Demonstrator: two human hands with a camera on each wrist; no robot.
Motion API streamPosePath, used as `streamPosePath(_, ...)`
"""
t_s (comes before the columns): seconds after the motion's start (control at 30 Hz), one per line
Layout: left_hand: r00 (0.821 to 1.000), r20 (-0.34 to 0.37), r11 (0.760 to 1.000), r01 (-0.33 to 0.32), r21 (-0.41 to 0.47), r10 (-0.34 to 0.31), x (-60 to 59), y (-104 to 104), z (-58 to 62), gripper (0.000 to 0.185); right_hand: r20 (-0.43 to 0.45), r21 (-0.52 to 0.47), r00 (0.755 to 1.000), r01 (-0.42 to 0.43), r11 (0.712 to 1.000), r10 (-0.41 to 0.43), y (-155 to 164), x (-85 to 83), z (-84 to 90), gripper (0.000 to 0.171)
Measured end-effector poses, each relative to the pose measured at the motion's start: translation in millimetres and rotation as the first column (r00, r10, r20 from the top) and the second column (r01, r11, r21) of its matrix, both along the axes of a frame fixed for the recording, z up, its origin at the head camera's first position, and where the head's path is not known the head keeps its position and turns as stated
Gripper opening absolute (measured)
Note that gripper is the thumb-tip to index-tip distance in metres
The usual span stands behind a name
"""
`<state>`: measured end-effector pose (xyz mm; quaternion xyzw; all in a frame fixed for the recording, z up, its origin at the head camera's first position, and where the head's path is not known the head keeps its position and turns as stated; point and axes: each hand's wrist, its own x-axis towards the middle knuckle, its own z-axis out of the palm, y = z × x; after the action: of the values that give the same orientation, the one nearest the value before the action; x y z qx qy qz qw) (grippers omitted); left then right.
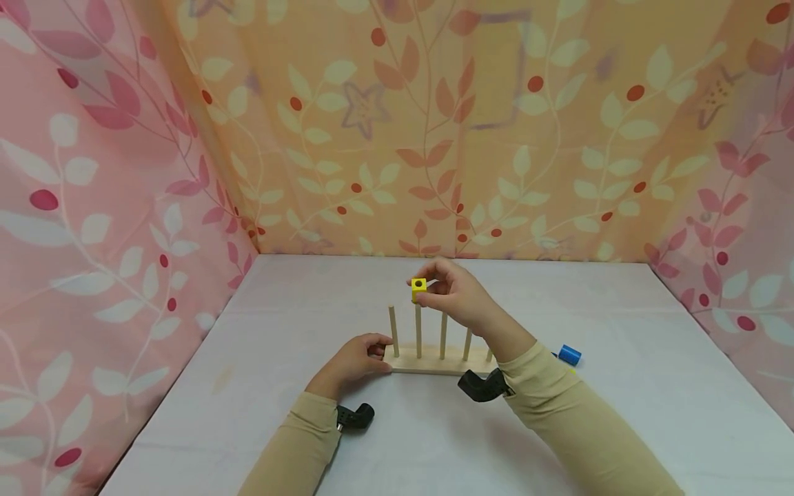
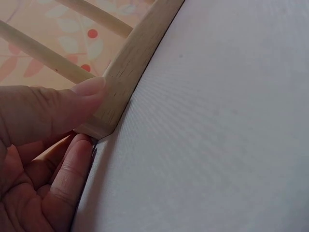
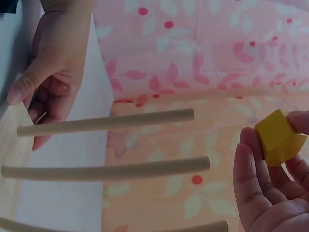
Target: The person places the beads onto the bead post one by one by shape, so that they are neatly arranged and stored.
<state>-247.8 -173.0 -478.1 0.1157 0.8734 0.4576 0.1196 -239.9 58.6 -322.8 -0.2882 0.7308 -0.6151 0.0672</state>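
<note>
A wooden base (image 1: 428,362) with several upright pegs (image 1: 418,332) stands on the white table (image 1: 620,331). My left hand (image 1: 353,359) grips the base's left end (image 2: 120,82), thumb on top and fingers at the edge. My right hand (image 1: 455,293) pinches a yellow cube (image 1: 418,289) with a round hole, held just above the second peg from the left. In the right wrist view the yellow cube (image 3: 279,137) sits between my fingertips (image 3: 248,154), beyond the peg tips (image 3: 190,115).
A blue cylinder (image 1: 568,355) lies on the table right of the base, behind my right forearm. Floral curtains (image 1: 112,207) close in the table on the left, back and right. Black wrist mounts (image 1: 480,386) sit near both sleeves.
</note>
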Motion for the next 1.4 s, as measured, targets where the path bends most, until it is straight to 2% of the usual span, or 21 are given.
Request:
streamPosePath(0.13, 1.000, 0.012, 1.000, -0.008, -0.018, 0.008, 0.2, 0, -0.2, 0.046, 0.021, -0.022, 1.000, -0.011, 1.000, 0.012, -8, -1.4, -1.3, 0.032)
streamPosePath(0.27, 1.000, 0.009, 1.000, -0.007, -0.028, 0.007, -0.4, 1, -1.0, 0.046, 0.005, 0.027, 1.000, 0.021, 0.999, -0.021, -12, -5.3, -2.5, 0.038)
streamPosePath(0.53, 1.000, 0.005, 0.999, -0.008, -0.040, 0.008, -2.1, 1, -1.9, 0.046, -0.013, 0.134, 0.996, 0.093, 0.987, -0.092, -25, -12.1, -2.1, 0.028)
streamPosePath(0.77, 1.000, 0.016, 0.999, -0.009, -0.043, 0.010, -2.0, 0, -2.8, 0.047, -0.066, 0.130, 0.995, 0.086, 0.988, -0.078, -32, -14.1, -5.0, 0.018)
streamPosePath(0.93, 0.999, 0.032, 0.999, -0.015, -0.035, 0.016, -1.8, 1, -2.4, 0.048, -0.151, 0.182, 0.983, 0.128, 0.975, -0.101, -35, -13.0, -7.6, 0.019)
streamPosePath(1.0, 1.000, 0.028, 0.999, -0.012, -0.032, 0.012, -1.4, 0, -2.1, 0.047, -0.160, 0.197, 0.981, 0.142, 0.970, -0.111, -37, -12.1, -8.6, 0.019)
streamPosePath(1.4, 1.000, 0.020, 0.999, -0.024, -0.035, 0.024, -2.4, 0, -3.0, 0.047, -0.112, 0.244, 0.977, 0.205, 0.948, -0.183, -49, -6.8, -20.7, 0.019)
